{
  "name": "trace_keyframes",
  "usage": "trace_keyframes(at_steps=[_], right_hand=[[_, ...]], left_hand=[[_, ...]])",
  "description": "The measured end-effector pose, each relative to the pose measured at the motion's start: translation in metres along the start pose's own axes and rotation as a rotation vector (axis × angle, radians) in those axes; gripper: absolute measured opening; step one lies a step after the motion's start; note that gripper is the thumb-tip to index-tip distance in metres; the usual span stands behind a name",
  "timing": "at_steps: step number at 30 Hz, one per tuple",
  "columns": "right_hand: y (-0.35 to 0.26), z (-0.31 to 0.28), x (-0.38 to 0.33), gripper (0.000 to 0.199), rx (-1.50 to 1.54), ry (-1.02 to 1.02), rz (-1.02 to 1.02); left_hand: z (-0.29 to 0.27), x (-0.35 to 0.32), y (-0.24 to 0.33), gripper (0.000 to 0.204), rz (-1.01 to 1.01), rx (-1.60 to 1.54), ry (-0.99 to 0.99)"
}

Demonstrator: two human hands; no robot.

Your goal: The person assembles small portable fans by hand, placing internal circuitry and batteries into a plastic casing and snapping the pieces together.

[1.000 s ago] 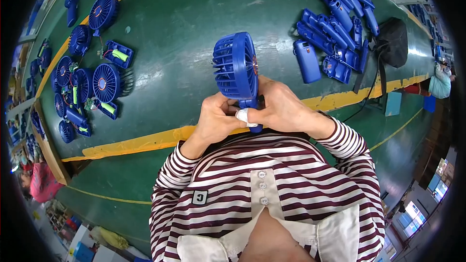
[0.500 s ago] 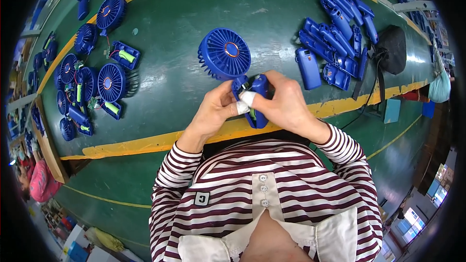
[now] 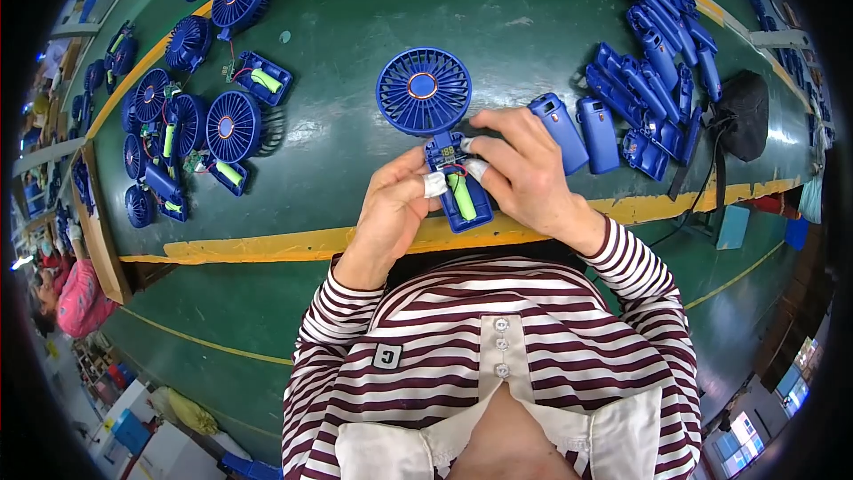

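Note:
A blue handheld fan (image 3: pixel 425 87) lies face up in front of me, its handle pointing toward me and its back shell open. Inside the handle are a small circuit board (image 3: pixel 446 153), red wires and a light green battery (image 3: pixel 462 198). My left hand (image 3: pixel 395 200) grips the handle's left side, its taped thumb at the edge by the board. My right hand (image 3: pixel 524 173) is closed at the handle's right edge, with thumb and taped fingertips against the board area. Just beyond it lie two blue handle covers (image 3: pixel 560 133), one of them partly behind the hand.
Several opened fans (image 3: pixel 234 127) with exposed batteries cluster at the left of the green table (image 3: pixel 355 18). Several handle shells (image 3: pixel 653 62) are heaped at the right, beside a black bag (image 3: pixel 742 116) with a strap and cable. Another person (image 3: pixel 82 298) sits at far left.
The handle cover that was in my right hand now lies on the table to the right. The fan has turned to lie flat, and my right fingers have moved onto its open handle.

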State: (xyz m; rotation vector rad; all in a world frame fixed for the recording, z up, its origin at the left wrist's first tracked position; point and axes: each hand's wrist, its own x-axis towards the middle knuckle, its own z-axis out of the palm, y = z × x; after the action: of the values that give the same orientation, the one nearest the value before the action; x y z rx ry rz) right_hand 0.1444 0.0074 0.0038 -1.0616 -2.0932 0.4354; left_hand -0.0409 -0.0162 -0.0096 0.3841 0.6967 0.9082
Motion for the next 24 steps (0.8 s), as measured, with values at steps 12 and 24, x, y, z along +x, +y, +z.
trace_keyframes(at_steps=[12,24], right_hand=[[0.000,0.008,0.000,0.020,0.018,0.031,-0.038],[-0.012,0.018,-0.008,0.022,-0.021,0.153,0.143]], left_hand=[[0.010,0.012,0.004,0.025,-0.059,0.115,0.268],[0.015,0.021,-0.003,0.019,-0.046,0.149,0.223]])
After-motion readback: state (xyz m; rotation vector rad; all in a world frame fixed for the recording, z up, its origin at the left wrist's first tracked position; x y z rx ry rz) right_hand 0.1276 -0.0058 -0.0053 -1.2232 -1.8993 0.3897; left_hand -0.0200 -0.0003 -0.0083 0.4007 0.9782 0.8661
